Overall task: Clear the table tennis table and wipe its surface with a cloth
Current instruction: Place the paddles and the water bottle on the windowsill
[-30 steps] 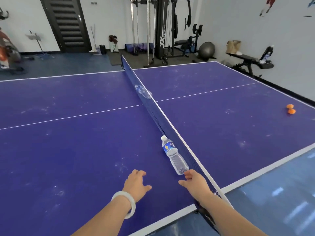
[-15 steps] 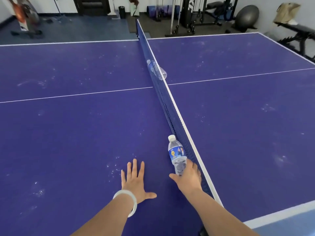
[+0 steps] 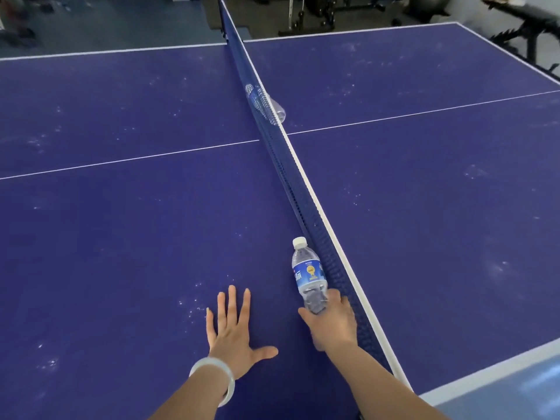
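Note:
A clear plastic water bottle [image 3: 307,272] with a blue label and white cap lies on the purple table tennis table [image 3: 121,237], along the near side of the net [image 3: 291,183]. My right hand [image 3: 331,324] grips the bottle's bottom end, fingers curled round it. My left hand [image 3: 233,331] lies flat on the table with fingers spread, a white bangle on its wrist. A second clear bottle [image 3: 266,103] lies further along, behind the net mesh. The surface carries pale dusty specks.
Gym gear stands beyond the far table edge: a weight bench [image 3: 527,22] at the top right and machine frames at the top middle. Blue floor shows past the near right corner [image 3: 515,386].
My right hand reached forward and closed round the bottle's bottom end. My left hand spread flat on the table. The view tilted down and moved closer.

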Tool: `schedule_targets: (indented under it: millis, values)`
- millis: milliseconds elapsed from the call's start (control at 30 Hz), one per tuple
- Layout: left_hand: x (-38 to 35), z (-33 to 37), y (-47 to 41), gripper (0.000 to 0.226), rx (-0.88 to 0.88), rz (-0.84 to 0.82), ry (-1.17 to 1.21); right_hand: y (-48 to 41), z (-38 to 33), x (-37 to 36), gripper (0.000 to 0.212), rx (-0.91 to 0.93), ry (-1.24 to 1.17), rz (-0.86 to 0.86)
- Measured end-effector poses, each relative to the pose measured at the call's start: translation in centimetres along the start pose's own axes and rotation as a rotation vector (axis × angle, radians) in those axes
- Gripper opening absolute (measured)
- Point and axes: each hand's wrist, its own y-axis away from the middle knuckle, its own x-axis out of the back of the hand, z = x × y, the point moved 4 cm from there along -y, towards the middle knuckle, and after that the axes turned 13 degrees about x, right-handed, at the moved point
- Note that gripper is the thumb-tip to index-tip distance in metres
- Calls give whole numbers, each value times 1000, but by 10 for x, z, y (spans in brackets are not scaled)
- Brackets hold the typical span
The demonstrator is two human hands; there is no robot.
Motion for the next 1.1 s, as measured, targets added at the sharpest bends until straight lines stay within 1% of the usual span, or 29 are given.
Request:
schedule_targets:
  millis: [133,300,400,500,600,700,800,833,1000,1100]
  values:
    - [3,1,2,129,-13,-4,28,25,6,-15,62,-54,-118,-6]
    - [8,2,5,127,-28,-24,-2,75,13,-32,44,-167,-344,72]
    - [10,1,4,126,-69,-48,-2,109,17,-40,36,-259,-474,190]
    - [15,-1,3,123,-126,-120,8,145,19,-38,30,-325,-614,331]
    - [28,-6,3,115,-171,-171,-44,180,20,-31,36,-343,-704,456]
    - [42,-2,10,101,-232,-149,-108,220,24,-30,40,-399,-784,580]
    - [49,18,41,87,-374,-104,-124,262,32,-26,45,-457,-818,698]
    - [48,26,56,81,-433,-112,-118,277,37,-23,45,-477,-816,737]
    - [26,71,151,64,-754,-290,-116,365,61,-9,45,-578,-840,934]
    - [7,93,223,58,-937,-345,-168,431,75,-3,44,-623,-859,1063]
